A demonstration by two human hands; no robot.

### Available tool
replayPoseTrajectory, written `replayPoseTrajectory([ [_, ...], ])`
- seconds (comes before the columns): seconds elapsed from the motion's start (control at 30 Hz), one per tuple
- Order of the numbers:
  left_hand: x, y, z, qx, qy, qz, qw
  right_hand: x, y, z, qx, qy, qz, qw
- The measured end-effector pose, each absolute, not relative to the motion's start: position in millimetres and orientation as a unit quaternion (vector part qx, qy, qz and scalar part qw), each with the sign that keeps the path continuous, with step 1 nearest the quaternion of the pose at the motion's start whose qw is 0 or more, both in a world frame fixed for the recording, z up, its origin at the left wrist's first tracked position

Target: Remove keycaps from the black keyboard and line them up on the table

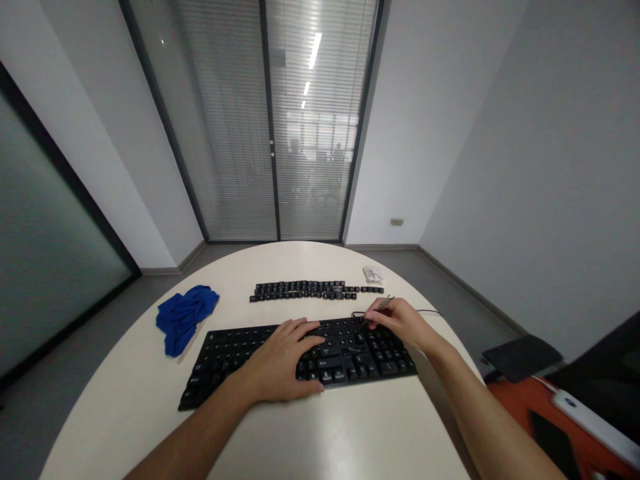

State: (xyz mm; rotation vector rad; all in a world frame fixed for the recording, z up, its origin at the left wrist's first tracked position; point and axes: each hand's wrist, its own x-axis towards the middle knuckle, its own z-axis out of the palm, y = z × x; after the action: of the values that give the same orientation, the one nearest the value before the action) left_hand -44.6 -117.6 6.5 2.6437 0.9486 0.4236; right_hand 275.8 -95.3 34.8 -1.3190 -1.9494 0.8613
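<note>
A black keyboard (355,377) lies at a slant across the round table, with many keycaps in place and some bare spots in its upper part. My left hand (285,357) rests on its middle, fingers spread, the thumb along the front edge. In my right hand (393,317), pinched between thumb and fingers, is a thin metal tool (386,303) that looks like tweezers. Its tip points down to the keys at the upper right of the keyboard. Beyond the keyboard, loose black keycaps (300,289) lie in rows.
A crumpled blue cloth (185,317) lies left of the keyboard on the table (320,427). Near the far right edge sits a small clear plastic bag (373,274). A black cable (429,311) runs off the right side. An orange chair seat (520,407) carries a white power strip (595,420).
</note>
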Motion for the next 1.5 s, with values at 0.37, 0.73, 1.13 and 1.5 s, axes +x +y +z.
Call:
replayPoseTrajectory([
  [0.37,-42.3,-118.9,8.6,0.917,0.33,0.157,0.158,270.9,-102.8,45.5,-0.5,-0.763,0.297,0.281],
  [0.73,-42.9,-119.0,7.8,0.918,0.324,0.163,0.157,262.0,-107.1,51.8,-0.499,-0.772,0.286,0.27],
  [1.13,-41.5,-120.3,10.9,0.916,0.329,0.165,0.159,255.5,-103.9,39.0,-0.484,-0.79,0.26,0.27],
  [1.5,-41.2,-119.1,9.6,0.918,0.326,0.162,0.155,262.9,-106.9,46.8,-0.464,-0.797,0.298,0.247],
])
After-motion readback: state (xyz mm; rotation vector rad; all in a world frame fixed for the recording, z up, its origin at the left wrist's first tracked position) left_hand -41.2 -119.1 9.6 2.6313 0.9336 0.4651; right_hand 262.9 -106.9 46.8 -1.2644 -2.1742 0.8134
